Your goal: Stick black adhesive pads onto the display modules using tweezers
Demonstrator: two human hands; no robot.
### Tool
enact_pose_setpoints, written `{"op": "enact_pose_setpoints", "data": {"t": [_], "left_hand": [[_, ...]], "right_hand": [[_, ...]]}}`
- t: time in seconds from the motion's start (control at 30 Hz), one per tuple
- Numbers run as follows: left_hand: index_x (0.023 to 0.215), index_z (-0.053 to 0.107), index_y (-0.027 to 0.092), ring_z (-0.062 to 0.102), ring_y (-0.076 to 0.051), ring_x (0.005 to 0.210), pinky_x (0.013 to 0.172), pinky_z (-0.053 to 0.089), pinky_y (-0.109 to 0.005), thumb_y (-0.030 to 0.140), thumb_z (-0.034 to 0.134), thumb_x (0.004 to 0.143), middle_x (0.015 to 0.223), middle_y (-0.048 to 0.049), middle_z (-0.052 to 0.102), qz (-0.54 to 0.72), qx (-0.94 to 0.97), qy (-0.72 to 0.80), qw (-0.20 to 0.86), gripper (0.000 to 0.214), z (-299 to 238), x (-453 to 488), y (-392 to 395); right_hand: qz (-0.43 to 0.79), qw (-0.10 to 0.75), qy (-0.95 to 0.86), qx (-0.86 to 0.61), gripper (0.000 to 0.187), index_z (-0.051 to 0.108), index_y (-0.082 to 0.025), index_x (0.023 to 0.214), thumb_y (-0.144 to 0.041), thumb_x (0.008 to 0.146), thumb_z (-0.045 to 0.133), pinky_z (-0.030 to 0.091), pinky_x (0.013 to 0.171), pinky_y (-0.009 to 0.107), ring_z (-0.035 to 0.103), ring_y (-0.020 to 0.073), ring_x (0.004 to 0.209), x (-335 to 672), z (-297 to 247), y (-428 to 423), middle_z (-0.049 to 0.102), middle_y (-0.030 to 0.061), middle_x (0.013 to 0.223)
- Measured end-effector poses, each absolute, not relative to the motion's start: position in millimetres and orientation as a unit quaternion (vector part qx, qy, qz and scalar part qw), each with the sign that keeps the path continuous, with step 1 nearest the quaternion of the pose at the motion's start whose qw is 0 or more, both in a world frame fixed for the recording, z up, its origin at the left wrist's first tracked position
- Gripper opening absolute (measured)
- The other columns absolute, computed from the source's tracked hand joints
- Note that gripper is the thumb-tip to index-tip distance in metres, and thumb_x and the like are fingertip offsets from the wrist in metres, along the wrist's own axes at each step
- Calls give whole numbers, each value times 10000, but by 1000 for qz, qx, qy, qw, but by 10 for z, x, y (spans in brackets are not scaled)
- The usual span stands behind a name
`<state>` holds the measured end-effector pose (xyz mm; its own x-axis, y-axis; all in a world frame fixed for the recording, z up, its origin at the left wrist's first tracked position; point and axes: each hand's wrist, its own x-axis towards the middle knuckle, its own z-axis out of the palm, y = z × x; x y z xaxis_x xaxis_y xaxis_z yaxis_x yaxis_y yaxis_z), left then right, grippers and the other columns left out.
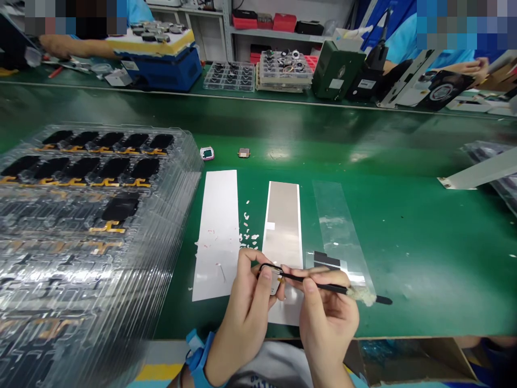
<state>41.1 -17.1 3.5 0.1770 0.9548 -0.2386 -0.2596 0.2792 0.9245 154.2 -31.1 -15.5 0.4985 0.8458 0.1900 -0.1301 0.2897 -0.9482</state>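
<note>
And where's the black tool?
The black tool is low, right of centre in the head view: in the right hand, its tip near the left hand.

The tabletop (420, 258) is smooth and glossy, and the white strip (219, 215) lying on it looks like matt paper. Left of the white strip, stacked trays (172, 215) are clear, shiny plastic; right of it lie a satin-smooth beige sheet (284, 215) and a clear, glossy plastic film (334, 210). Also to its right, the black tool (337, 288) looks matt, its wrap (362, 295) rough and crumbly.
</note>
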Motion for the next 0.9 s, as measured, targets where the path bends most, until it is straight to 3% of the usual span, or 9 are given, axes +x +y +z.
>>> {"op": "enact_pose_setpoints", "data": {"t": [0.2, 0.6, 0.8, 0.9], "left_hand": [[986, 379, 274, 504, -106, 562, 451, 342, -165, 477, 466, 1023, 675, 60, 522, 493, 367, 474, 630, 223, 15, 382, -162], [999, 342, 273, 419, -97, 549, 511, 347, -189, 328, 514, 1023, 671, 83, 490, 450, 444, 466, 619, 183, -5, 380, -134], [1083, 352, 278, 520, -134, 726, 718, 464, -286, 303, 294, 1092, 917, 1, 597, 399, 543, 425, 604, 64, -12, 382, -170], [1106, 390, 279, 596, -164, 853, 785, 492, -326, 289, 303, 1087, 1003, -31, 615, 343, 622, 418, 566, 90, -38, 396, -168]], "right_hand": [[322, 755, -295, -489, 61, 583, -225, 891, -213, 933, 625, 675, 623, 302, 779, 209, 769, 1581, -94, -282, 646, 10, 848], [344, 735, -292, -507, 78, 579, -226, 891, -257, 937, 634, 665, 638, 301, 776, 202, 765, 1552, -110, -280, 667, 12, 857], [276, 749, -289, -528, 82, 592, -225, 961, -234, 921, 664, 669, 712, 305, 765, 172, 803, 1982, -55, -329, 708, 16, 914], [275, 689, -337, -580, 104, 638, -203, 935, -235, 880, 720, 671, 770, 324, 769, 186, 822, 2341, -70, -389, 703, 29, 928]]}}
